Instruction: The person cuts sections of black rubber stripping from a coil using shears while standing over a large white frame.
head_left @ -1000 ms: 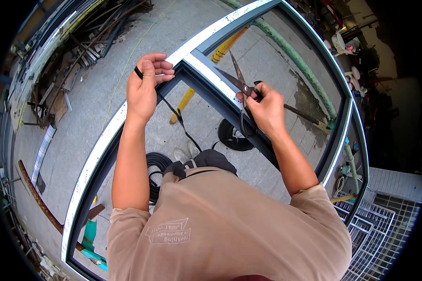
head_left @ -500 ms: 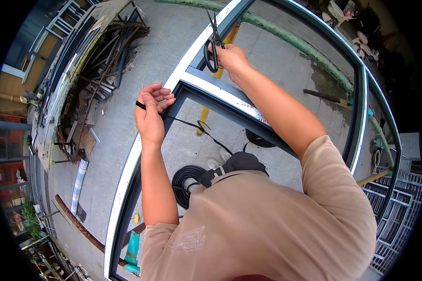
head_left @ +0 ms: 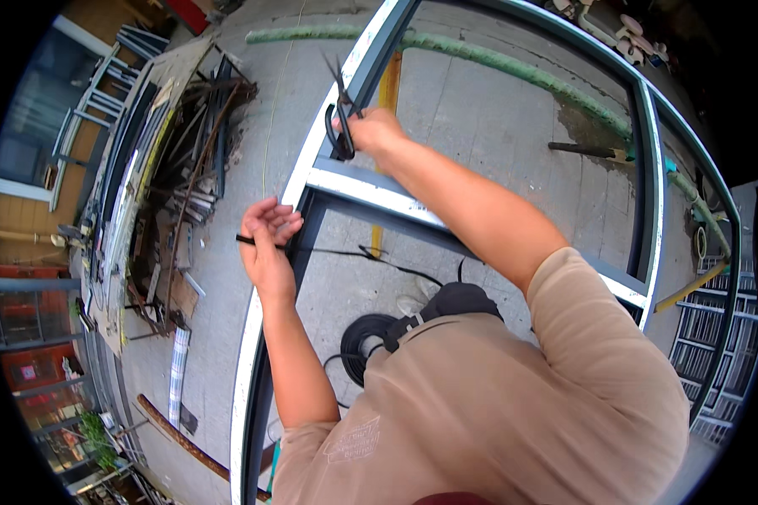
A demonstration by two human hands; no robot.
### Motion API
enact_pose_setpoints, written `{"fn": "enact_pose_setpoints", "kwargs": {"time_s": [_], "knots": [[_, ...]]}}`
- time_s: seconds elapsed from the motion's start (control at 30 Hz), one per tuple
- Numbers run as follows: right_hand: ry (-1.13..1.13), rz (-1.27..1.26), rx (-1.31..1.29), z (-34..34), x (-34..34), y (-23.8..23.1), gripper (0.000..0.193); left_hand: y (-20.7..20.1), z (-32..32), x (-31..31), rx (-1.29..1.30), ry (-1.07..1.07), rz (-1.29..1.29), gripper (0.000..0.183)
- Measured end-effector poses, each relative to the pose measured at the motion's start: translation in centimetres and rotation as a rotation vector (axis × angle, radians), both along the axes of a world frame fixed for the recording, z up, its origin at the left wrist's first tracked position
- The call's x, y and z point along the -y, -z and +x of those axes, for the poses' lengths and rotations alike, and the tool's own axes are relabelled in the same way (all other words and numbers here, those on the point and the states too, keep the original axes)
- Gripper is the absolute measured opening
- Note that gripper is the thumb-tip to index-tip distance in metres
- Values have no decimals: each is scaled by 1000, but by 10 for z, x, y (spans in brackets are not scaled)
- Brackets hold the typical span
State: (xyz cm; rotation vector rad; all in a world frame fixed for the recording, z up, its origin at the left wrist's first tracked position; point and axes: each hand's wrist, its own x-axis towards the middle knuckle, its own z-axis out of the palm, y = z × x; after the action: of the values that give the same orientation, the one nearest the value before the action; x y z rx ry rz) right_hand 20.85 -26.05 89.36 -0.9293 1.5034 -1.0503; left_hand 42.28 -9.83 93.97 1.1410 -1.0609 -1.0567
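A large window frame with white-faced dark bars lies in front of me. At its left rail, my left hand is closed on a thin black rubber strip, with a short end sticking out past the thumb side. The strip's other length runs right, across the frame's opening, toward my body. Farther off, above the crossbar, my right hand grips black-handled scissors. Their blades point away from me, over the left rail, and look slightly apart. The scissors are clear of the strip.
A coil of black strip lies on the concrete near my feet. The frame rests over a green pipe and a yellow bar. To the left stands a rack of metal offcuts; a rusty pipe lies lower left.
The whole view has shifted, so the frame sits lower. My right hand with the scissors has moved a little left, toward the rail. My left hand still holds the strip.
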Motion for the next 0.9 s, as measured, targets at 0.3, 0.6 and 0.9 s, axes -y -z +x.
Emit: {"fn": "enact_pose_setpoints", "kwargs": {"time_s": [0.3, 0.6, 0.9], "knots": [[-53, 17, -144, 2, -5, -10, 30, 1, 0, 2, 25, -12, 17, 53], [-74, 77, 53, 4, -12, -16, 43, -5, -4, 1, 62, -26, 6, 50], [-43, 95, -81, 9, -18, -35, 47, -3, -4, 1, 98, -117, 9, 52]]}}
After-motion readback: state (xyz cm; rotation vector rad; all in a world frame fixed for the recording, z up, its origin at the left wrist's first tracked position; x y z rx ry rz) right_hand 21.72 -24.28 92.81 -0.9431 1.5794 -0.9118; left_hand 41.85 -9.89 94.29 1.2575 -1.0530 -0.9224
